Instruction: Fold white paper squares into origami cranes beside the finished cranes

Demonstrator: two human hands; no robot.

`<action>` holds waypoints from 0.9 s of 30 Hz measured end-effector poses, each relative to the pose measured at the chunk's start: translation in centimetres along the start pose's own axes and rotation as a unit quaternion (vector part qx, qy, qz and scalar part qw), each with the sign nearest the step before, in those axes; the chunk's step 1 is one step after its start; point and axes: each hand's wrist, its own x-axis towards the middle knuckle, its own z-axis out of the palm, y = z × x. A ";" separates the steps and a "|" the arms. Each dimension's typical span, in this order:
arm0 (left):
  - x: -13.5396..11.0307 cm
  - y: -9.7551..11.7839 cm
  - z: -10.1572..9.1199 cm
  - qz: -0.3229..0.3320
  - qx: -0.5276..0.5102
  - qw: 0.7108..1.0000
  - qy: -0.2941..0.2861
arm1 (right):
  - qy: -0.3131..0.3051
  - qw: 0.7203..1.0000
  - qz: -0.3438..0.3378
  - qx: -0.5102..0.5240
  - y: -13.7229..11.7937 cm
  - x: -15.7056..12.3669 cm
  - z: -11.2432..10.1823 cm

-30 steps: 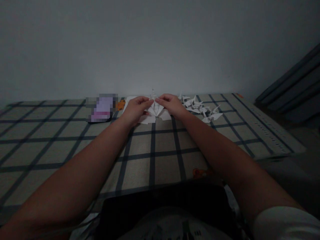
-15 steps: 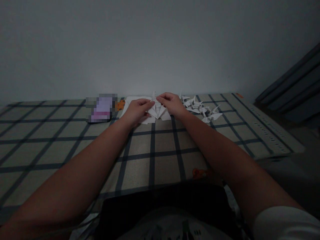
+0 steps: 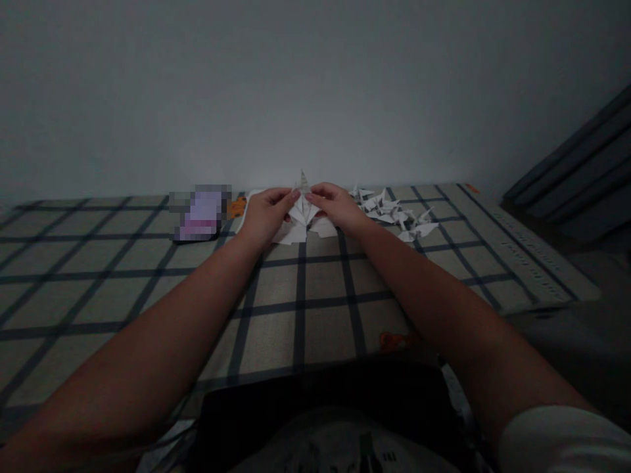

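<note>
Left hand (image 3: 266,210): fingers pinch the paper (image 3: 304,214) on its 9 o'clock side.
Right hand (image 3: 340,207): fingers pinch its 3 o'clock side.
Paper: folded, straight out at 12 o'clock, near the wall (image 3: 315,92).
Sheets (image 3: 290,235): on the checked counter (image 3: 276,322), under the hands.
Birds (image 3: 389,211): paper ones, bunched at 3 o'clock, by the right hand.

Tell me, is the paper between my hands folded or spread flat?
Folded: the paper is creased, with a narrow tip pointing up between the left hand and right hand.
</note>
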 end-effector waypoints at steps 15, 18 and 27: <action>-0.1 0.0 0.2 -0.067 -0.119 0.990 -0.042 | 0.011 1.000 -0.018 -0.014 -0.7 -0.3 0.2; -0.2 0.0 0.1 -0.064 -0.103 0.992 -0.040 | -0.007 1.000 -0.009 -0.010 -0.8 -0.4 0.2; -0.1 -0.3 0.1 -0.006 -0.035 0.998 -0.053 | -0.014 0.998 -0.015 -0.058 -1.3 -0.6 0.2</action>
